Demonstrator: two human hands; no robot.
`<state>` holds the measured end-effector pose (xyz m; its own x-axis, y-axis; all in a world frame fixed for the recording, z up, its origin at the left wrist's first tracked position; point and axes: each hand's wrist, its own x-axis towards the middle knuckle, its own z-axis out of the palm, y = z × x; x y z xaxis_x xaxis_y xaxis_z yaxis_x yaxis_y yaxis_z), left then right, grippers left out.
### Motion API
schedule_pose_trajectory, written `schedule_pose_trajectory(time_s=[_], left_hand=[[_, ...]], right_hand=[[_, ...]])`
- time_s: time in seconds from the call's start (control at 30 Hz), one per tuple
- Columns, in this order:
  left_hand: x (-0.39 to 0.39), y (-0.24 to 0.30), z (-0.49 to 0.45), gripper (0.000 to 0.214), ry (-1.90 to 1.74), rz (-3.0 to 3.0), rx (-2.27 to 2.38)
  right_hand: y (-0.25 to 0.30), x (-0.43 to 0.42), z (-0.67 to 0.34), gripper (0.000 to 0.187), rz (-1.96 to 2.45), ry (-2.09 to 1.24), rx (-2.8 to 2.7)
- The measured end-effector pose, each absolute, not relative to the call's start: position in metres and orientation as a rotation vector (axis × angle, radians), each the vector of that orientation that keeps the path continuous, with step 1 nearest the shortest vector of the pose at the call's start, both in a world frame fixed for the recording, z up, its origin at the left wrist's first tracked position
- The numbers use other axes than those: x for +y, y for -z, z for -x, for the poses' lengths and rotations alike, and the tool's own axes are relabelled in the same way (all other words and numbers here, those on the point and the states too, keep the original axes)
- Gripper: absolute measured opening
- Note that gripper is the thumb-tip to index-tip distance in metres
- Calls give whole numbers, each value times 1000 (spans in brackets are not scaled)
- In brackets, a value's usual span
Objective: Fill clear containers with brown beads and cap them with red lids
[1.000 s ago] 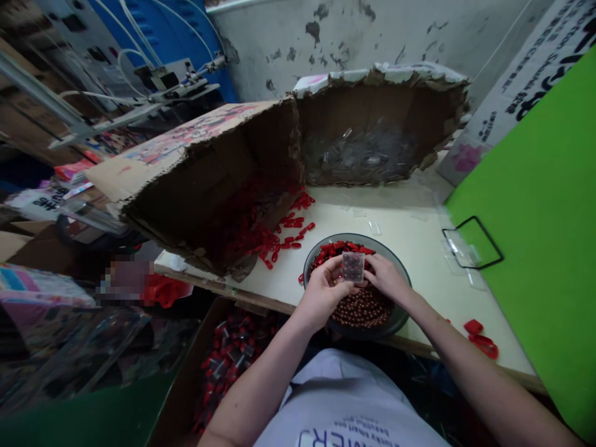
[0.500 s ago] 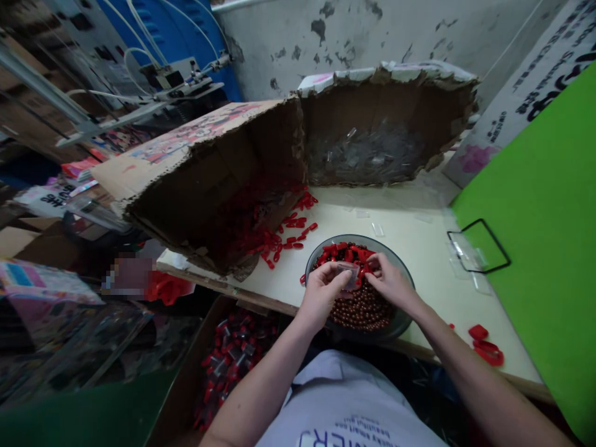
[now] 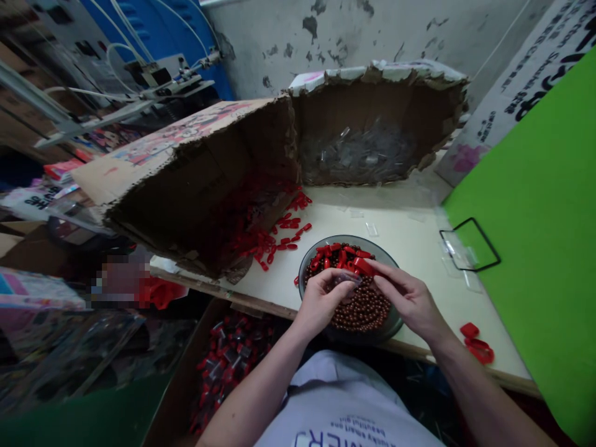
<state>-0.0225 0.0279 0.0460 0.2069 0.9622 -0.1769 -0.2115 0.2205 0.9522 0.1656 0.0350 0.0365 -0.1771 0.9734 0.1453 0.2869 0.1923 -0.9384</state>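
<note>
My left hand (image 3: 321,304) pinches a small clear plastic case (image 3: 350,277) between thumb and fingers. Close beside it, my right hand (image 3: 412,301) grips a red plastic cap (image 3: 363,266) at its fingertips. Both hands hover over a grey bowl (image 3: 392,256) on the table. Shiny brown beads (image 3: 361,313) fill much of the bowl, and several red caps (image 3: 326,251) lie on them toward the far side. Whether the case and the cap in my hands touch is hard to tell.
A torn cardboard box (image 3: 186,143) spills red caps (image 3: 288,223) onto the white table (image 3: 326,217). Another box (image 3: 419,105) holds clear cases (image 3: 363,146). Below left, a carton contains red-capped clear cases (image 3: 228,360). Red pieces (image 3: 477,347) lie near the green board (image 3: 535,230).
The clear case in my left hand has tilted to a flatter angle. My right hand has lifted the red cap from among those in the bowl. The whole view has shifted slightly.
</note>
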Motion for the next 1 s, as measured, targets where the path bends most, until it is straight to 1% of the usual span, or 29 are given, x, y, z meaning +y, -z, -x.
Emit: schedule_pose_trajectory(time_s=[0.1,0.27,0.4,0.57,0.67,0.73,0.87,0.93,1.0], left_hand=[[27,-49,20,23,-1037,-978,975],[26,-46,17,26,-1056,-979,986],[24,-44,17,28,-1056,-1052,1033],[25,-51,25,23,-977,-1143,1015],[27,-53,27,22,-941,-1101,932],[28,-51,25,23,-931,-1018,881],[25,-43,15,27,-908,-852,819],[22,-41,12,29,-851,-869,805],[19,-42,11,29,-747,-942,812]], right_hand=[[-41,29,-161,37,1127,-791,-1815],[-44,23,-159,55,1066,-430,-2013],[-46,20,-157,62,1041,-324,-2085],[-45,14,-157,62,1023,-449,-2116],[-48,12,-160,58,1033,-511,-2092],[-53,12,-162,52,1052,-578,-2072],[-62,22,-158,30,1120,-737,-1871],[-63,30,-152,29,1118,-933,-1709],[-62,39,-144,38,1044,-1288,-1537]])
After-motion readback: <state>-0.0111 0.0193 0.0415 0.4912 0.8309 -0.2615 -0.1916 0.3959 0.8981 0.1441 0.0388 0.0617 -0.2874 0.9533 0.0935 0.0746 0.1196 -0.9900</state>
